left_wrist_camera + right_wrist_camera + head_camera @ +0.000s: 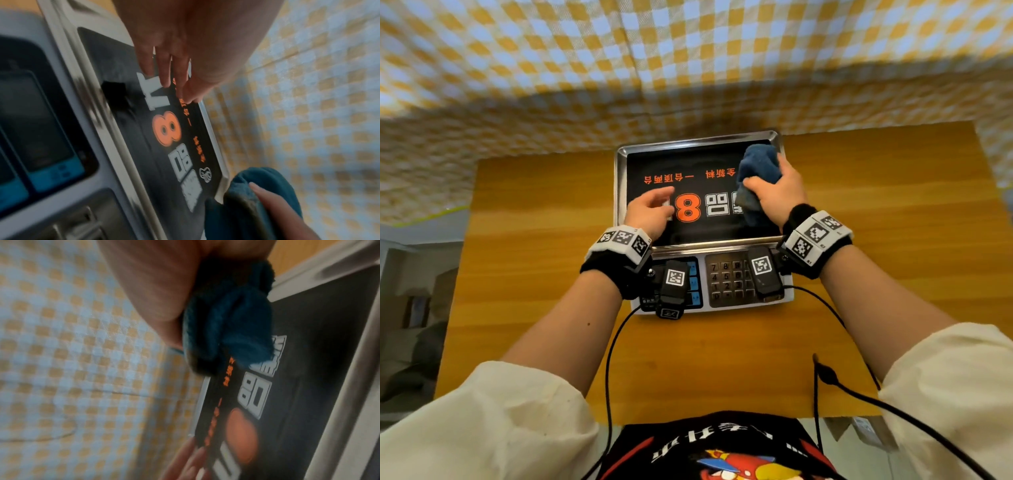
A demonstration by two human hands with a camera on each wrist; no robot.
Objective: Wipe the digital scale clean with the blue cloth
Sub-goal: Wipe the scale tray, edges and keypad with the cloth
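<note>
The digital scale [619, 192] stands on a wooden table, its steel-rimmed platter [213, 133] covered by a black sheet with orange and white print. My right hand [774, 195] grips the bunched blue cloth [758, 164] over the platter's far right part; the cloth [230, 331] touches the black sheet there. My left hand [650, 209] hovers over the platter's left half with fingers [162, 71] straight and relaxed, holding nothing. The keypad [726, 281] and blue-edged display [59, 172] sit at the scale's near side, partly hidden by my wrist cameras.
The wooden table [534, 267] extends left, right and toward me around the scale. A yellow-and-white checked cloth [688, 51] hangs behind the table's far edge. Black cables [609, 359] run from my wrists across the near table.
</note>
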